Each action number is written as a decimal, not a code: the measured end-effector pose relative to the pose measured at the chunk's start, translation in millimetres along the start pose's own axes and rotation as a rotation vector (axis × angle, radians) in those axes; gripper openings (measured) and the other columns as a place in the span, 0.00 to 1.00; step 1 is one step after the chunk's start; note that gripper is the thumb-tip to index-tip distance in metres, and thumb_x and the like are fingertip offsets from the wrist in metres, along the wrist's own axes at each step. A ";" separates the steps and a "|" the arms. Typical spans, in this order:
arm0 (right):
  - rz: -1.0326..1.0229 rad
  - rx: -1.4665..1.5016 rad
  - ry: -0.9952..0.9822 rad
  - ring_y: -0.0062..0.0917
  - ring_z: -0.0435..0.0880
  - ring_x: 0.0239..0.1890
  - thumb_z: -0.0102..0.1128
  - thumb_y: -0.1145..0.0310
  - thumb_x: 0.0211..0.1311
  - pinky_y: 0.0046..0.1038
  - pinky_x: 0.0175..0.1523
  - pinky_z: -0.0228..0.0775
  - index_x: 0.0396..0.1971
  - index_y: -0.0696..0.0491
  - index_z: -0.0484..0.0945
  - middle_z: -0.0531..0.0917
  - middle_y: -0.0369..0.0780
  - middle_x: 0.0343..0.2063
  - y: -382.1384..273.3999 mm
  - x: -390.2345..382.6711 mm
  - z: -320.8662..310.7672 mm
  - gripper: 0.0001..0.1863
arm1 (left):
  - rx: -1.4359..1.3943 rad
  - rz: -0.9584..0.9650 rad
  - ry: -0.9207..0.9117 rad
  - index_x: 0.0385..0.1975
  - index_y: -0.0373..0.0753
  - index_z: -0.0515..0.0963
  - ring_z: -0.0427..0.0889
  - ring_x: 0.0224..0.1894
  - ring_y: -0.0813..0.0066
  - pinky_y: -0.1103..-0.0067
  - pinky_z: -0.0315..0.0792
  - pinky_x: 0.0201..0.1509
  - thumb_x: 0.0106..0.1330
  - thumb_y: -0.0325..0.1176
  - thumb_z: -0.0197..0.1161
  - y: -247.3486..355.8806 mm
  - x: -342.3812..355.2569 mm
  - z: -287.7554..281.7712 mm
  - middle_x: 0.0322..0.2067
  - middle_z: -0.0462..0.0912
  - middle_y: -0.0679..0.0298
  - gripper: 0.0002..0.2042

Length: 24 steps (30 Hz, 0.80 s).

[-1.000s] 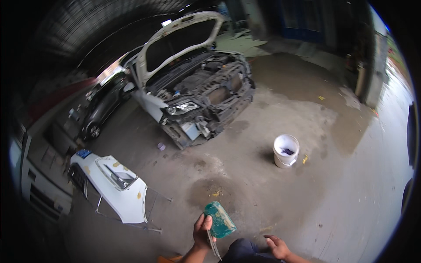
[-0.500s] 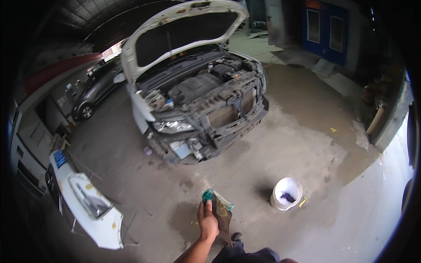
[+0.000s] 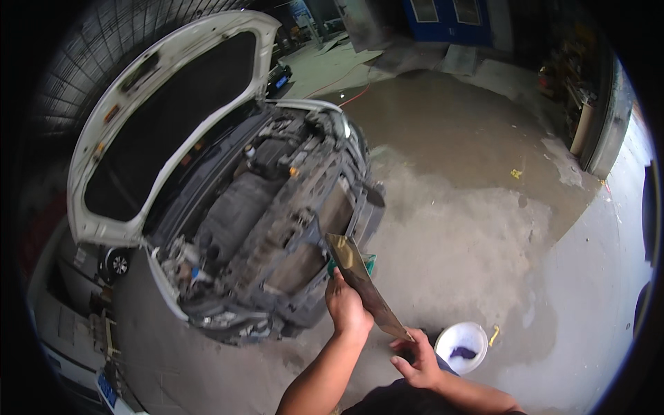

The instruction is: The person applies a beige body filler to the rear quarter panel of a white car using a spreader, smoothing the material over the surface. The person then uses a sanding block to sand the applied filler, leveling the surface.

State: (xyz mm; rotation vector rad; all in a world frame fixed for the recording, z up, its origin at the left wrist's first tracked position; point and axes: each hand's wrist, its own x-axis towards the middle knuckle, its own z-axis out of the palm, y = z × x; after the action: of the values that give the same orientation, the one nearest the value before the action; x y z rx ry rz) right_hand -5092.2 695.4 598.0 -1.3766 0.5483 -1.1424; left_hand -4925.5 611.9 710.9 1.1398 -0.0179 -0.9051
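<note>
A long brownish sheet (image 3: 363,280) slants from upper left, near the car (image 3: 277,207) front, down to lower right. The left hand (image 3: 348,308) clasps its middle with a teal pad (image 3: 366,263); the right hand (image 3: 415,360) pinches its lower end. A white bucket (image 3: 462,346) stands on the floor (image 3: 484,228) just right.

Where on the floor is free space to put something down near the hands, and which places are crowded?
Bare concrete lies right of the stripped car front, between it and the white bucket, running back toward the blue doors. It is crowded at the car front, where the left hand and right hand hold a long brownish sheet, and along the cluttered left edge.
</note>
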 end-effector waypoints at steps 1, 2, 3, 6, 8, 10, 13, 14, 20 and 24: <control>0.049 0.084 0.006 0.27 0.79 0.49 0.66 0.81 0.56 0.31 0.55 0.73 0.65 0.57 0.58 0.74 0.43 0.48 7.2 36.4 -6.2 0.38 | -0.016 -0.042 0.004 0.54 0.35 0.70 0.74 0.52 0.70 0.74 0.68 0.58 0.79 0.43 0.43 1.5 22.8 34.2 0.52 0.75 0.61 0.18; 0.096 0.167 0.028 0.26 0.78 0.50 0.65 0.81 0.57 0.30 0.55 0.72 0.65 0.56 0.58 0.73 0.42 0.49 12.7 72.4 -12.0 0.37 | -0.009 -0.004 -0.001 0.54 0.35 0.70 0.74 0.52 0.69 0.74 0.69 0.58 0.78 0.43 0.43 3.8 43.4 64.1 0.52 0.75 0.61 0.19; 0.149 0.249 0.050 0.25 0.77 0.50 0.64 0.82 0.58 0.30 0.56 0.72 0.66 0.56 0.57 0.72 0.41 0.51 16.6 107.9 -17.9 0.37 | -0.004 0.020 0.007 0.55 0.34 0.70 0.74 0.52 0.69 0.74 0.69 0.58 0.78 0.44 0.44 5.6 64.9 91.7 0.53 0.75 0.60 0.19; 0.158 0.200 -0.013 0.25 0.76 0.51 0.63 0.82 0.59 0.29 0.56 0.72 0.64 0.55 0.61 0.73 0.39 0.52 25.9 210.3 -42.7 0.33 | -0.011 0.014 0.023 0.55 0.35 0.70 0.74 0.53 0.69 0.74 0.68 0.59 0.78 0.44 0.44 1.7 135.1 151.6 0.53 0.75 0.60 0.19; 0.081 -0.040 -0.094 0.30 0.77 0.50 0.64 0.77 0.60 0.30 0.56 0.72 0.60 0.55 0.66 0.75 0.42 0.50 39.8 278.3 -70.7 0.28 | -0.021 0.032 0.023 0.54 0.36 0.71 0.74 0.50 0.71 0.75 0.68 0.57 0.78 0.45 0.46 -8.1 190.4 185.5 0.50 0.76 0.62 0.19; -0.075 -0.440 -0.213 0.35 0.78 0.50 0.65 0.70 0.62 0.31 0.56 0.72 0.56 0.56 0.71 0.77 0.44 0.47 70.5 346.7 -112.8 0.23 | 0.014 -0.017 -0.060 0.52 0.37 0.71 0.74 0.48 0.72 0.76 0.68 0.55 0.77 0.45 0.47 -13.1 249.8 213.4 0.47 0.76 0.63 0.18; 0.270 -0.725 -0.473 0.41 0.78 0.53 0.65 0.56 0.62 0.32 0.58 0.71 0.54 0.56 0.75 0.79 0.49 0.47 147.0 432.5 -204.0 0.25 | 0.045 -0.022 -0.271 0.43 0.41 0.72 0.73 0.30 0.75 0.78 0.67 0.35 0.77 0.45 0.46 -15.1 338.2 256.6 0.32 0.75 0.66 0.14; 0.401 -0.803 -0.509 0.41 0.77 0.55 0.64 0.51 0.61 0.33 0.59 0.71 0.54 0.56 0.75 0.80 0.50 0.49 175.5 451.7 -240.8 0.28 | -0.060 -0.091 -0.407 0.39 0.42 0.72 0.72 0.25 0.76 0.78 0.66 0.28 0.77 0.45 0.46 -12.8 366.5 273.6 0.27 0.74 0.67 0.14; 1.279 -0.796 0.169 0.44 0.83 0.48 0.52 0.43 0.64 0.39 0.51 0.74 0.43 0.62 0.81 0.84 0.53 0.41 308.0 460.3 -444.5 0.32 | -0.094 -0.216 -0.592 0.29 0.44 0.67 0.59 0.04 0.74 0.78 0.54 0.09 0.75 0.41 0.50 8.7 542.2 417.8 0.09 0.64 0.67 0.12; 1.512 -0.629 0.415 0.45 0.82 0.38 0.53 0.50 0.63 0.42 0.42 0.73 0.39 0.58 0.78 0.81 0.53 0.32 336.6 456.2 -490.5 0.23 | 0.006 -0.225 -0.685 0.32 0.39 0.69 0.60 0.03 0.74 0.78 0.56 0.08 0.74 0.39 0.50 18.9 652.4 513.3 0.07 0.65 0.65 0.11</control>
State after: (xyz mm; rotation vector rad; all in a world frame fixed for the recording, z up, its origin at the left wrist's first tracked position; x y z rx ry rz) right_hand -5227.6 8.8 329.3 -0.7452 1.9196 0.0667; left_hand -4712.4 -190.2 687.1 0.8000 -0.4584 -1.4632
